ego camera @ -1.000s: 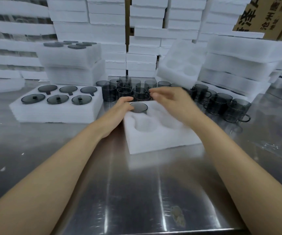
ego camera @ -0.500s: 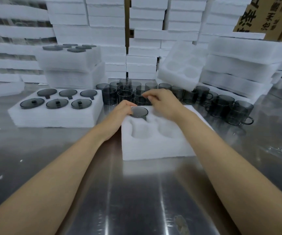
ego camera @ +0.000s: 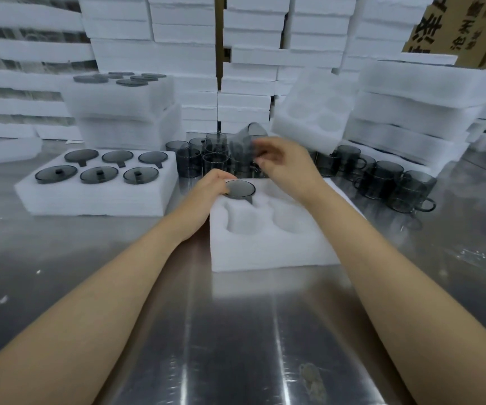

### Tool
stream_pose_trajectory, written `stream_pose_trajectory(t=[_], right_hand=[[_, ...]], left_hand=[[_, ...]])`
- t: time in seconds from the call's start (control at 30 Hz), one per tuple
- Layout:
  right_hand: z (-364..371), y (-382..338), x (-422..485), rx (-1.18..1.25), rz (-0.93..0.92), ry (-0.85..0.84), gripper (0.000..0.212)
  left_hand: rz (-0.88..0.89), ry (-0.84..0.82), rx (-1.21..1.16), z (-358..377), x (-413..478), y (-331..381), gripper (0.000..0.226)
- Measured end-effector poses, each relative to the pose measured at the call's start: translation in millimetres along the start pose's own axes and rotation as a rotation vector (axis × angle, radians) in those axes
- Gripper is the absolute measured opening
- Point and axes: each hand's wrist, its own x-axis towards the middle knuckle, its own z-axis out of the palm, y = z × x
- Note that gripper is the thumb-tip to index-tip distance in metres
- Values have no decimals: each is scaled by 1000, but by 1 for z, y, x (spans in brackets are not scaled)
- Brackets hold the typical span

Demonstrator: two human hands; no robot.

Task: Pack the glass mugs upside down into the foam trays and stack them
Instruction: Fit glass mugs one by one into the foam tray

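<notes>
Grey mug (ego camera: 246,141) is newly lifted, gripped in your right hand (ego camera: 287,165); your left hand (ego camera: 211,185) holds the seated mug (ego camera: 239,189). Flip it into the tray (ego camera: 265,252).

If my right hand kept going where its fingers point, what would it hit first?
Likely the cluster of loose mugs behind the tray; the right hand, holding a mug, points left toward them. Depth unclear.

Single head view, wide-angle, looks forward and down, close over steel table (ego camera: 235,331).
</notes>
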Motion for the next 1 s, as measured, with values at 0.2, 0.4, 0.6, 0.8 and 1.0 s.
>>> stream_pose_trajectory(t=[0.2, 0.4, 0.6, 0.8, 1.0], right_hand=[[-31, -13, -8, 433, 38, 346, 10], [-33, -3, -21, 474, 129, 315, 7], [-15, -4, -29, 224, -71, 276, 14], [-7, -3, -30, -188, -173, 138, 9], [-9, 0, -29, -431, -210, 56, 34]], left_hand=[[22, 105, 25, -1, -3, 3, 31], [25, 276, -20, -22, 2, -5, 17], [23, 222, 4, -20, 3, -6, 24], [24, 177, 50, -20, 3, -8, 20], [42, 166, 64, -18, 2, -8, 28]])
